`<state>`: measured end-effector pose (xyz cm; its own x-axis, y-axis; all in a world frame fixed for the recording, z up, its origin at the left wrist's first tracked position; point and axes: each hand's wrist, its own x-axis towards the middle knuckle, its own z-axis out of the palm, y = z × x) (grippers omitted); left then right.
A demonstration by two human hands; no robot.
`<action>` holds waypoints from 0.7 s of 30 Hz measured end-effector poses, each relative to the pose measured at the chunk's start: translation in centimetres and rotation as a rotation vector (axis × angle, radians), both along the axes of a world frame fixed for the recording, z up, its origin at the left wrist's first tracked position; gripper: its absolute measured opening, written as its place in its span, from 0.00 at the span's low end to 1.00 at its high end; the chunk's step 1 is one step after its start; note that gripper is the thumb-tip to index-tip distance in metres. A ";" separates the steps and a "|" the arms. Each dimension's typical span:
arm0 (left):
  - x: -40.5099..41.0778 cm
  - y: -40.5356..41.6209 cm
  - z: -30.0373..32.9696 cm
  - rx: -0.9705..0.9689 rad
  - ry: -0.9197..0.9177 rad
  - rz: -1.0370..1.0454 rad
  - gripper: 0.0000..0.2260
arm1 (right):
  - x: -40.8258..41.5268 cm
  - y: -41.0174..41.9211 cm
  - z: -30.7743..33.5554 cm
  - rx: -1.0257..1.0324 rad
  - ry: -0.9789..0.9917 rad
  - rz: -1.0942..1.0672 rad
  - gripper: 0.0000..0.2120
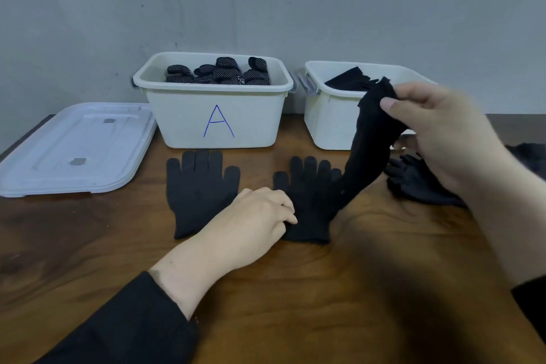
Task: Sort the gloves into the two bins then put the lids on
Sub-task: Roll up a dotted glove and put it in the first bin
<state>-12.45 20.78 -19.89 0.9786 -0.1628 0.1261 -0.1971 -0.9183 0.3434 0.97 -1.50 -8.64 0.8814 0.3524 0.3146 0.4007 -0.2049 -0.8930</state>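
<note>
Two white bins stand at the back of the wooden table. The left bin [217, 115], marked A, is piled with dotted black gloves [220, 71]. The right bin [328, 115] holds plain black gloves [350, 80]. My right hand [443, 133] pinches the cuff of a plain black glove [372, 142] and holds it up in front of the right bin, its fingers trailing down. My left hand [257, 216] grips the cuff edge of a flat plain glove [310, 201]. Another plain glove [198, 192] lies flat to its left.
Two stacked white lids [74, 151] lie left of bin A. A heap of plain black gloves [419, 183] sits on the table under my right forearm, with more dark fabric [529, 154] at the right edge. A grey wall stands behind the bins.
</note>
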 end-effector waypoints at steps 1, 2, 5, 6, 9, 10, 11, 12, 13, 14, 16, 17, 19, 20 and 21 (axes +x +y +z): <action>0.0 -0.1 0.0 -0.003 0.010 -0.010 0.17 | 0.2 -0.1 0.9 -0.061 -0.007 0.041 0.08; -0.1 -0.1 0.1 -0.004 0.019 -0.021 0.17 | 0.4 -0.1 1.7 -0.131 -0.021 0.077 0.08; -0.2 -0.2 0.0 -0.012 0.017 -0.037 0.18 | 0.8 0.4 3.6 -0.291 -0.044 0.123 0.07; -0.2 -0.2 0.0 -0.039 -0.014 -0.025 0.18 | 0.9 0.6 4.1 -0.326 -0.040 0.133 0.06; -0.4 0.2 0.2 -0.190 -0.177 0.108 0.16 | 1.5 1.6 4.9 -0.418 -0.062 0.086 0.04; -0.4 0.3 0.3 -0.225 -0.226 0.160 0.15 | 1.7 2.1 5.1 -0.446 -0.080 0.070 0.03; -0.4 0.4 0.4 -0.247 -0.266 0.203 0.15 | 1.6 2.7 5.2 -0.470 -0.101 0.061 0.02; -0.4 0.5 0.5 -0.265 -0.295 0.237 0.14 | 1.7 3.3 5.3 -0.480 -0.131 0.044 0.02; -0.5 0.5 0.6 -0.281 -0.317 0.265 0.14 | 1.9 3.9 5.4 -0.479 -0.170 0.023 0.02; -0.5 0.6 0.6 -0.295 -0.335 0.290 0.14 | 2.2 4.3 5.3 -0.469 -0.218 0.000 0.02; -0.6 0.7 0.7 -0.314 -0.366 0.328 0.14 | 2.0 4.8 5.3 -0.428 -0.313 -0.038 0.03; -0.6 0.8 0.7 -0.318 -0.381 0.340 0.14 | 1.8 4.9 5.0 -0.407 -0.356 -0.046 0.04; -0.6 0.8 0.6 -0.315 -0.403 0.348 0.13 | 0.4 4.7 3.7 -0.385 -0.445 -0.017 0.05; -0.5 0.9 0.6 -0.314 -0.406 0.347 0.13 | -0.5 4.4 2.3 -0.411 -0.499 0.018 0.05; -0.5 0.9 0.6 -0.316 -0.404 0.345 0.13 | -1.5 4.1 0.5 -0.462 -0.547 0.056 0.05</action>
<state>-12.96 21.64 -19.32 0.8330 0.2604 0.4881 -0.0777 -0.8185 0.5693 -0.57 2.57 -8.16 0.6168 0.5961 0.5141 0.7870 -0.4798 -0.3879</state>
